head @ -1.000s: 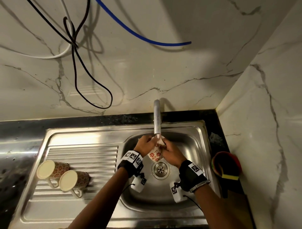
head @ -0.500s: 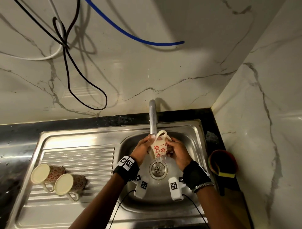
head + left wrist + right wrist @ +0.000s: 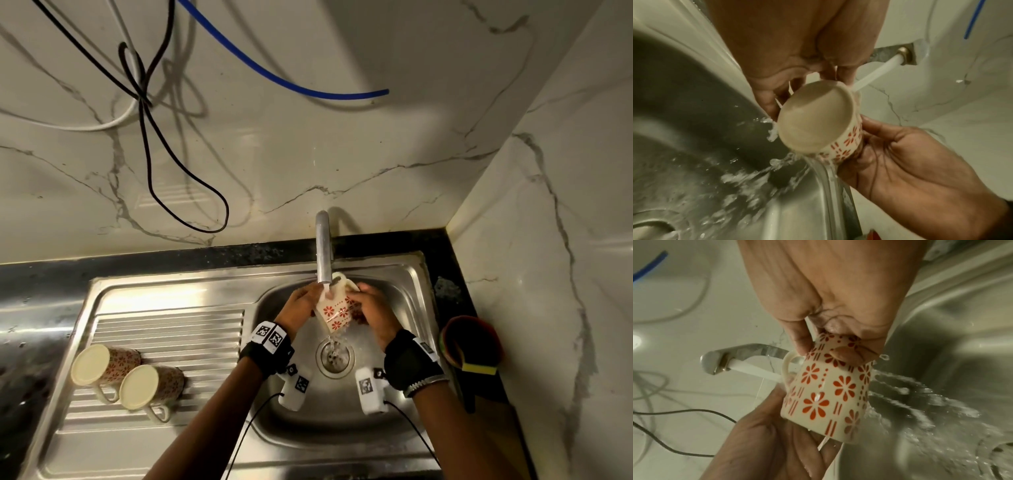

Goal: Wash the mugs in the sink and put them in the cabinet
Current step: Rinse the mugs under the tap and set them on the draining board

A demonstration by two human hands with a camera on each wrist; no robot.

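Observation:
A cream mug with red flowers [image 3: 337, 310] is held under the running tap [image 3: 323, 253], over the sink bowl [image 3: 394, 404]. It is tilted, handle up by the spout and mouth down toward the drain [image 3: 334, 358]. Water spills off its rim [image 3: 813, 120]. My left hand [image 3: 306, 299] holds the mug's left side, thumb by the rim and fingers behind it. My right hand [image 3: 366, 305] grips the flowered wall [image 3: 828, 389] near the base, thumb pressed on it. Two more flowered mugs [image 3: 102, 365] [image 3: 150, 385] lie on their sides on the drainboard [image 3: 191, 329].
A red holder with a yellow sponge [image 3: 472, 346] stands on the dark counter to the right of the sink. Black, white and blue cables [image 3: 150, 164] hang on the marble wall behind. A marble side wall closes off the right.
Both hands have turned the mug under the tap, so its handle now points up at the spout and water pours from its mouth. The two mugs on the drainboard have not moved.

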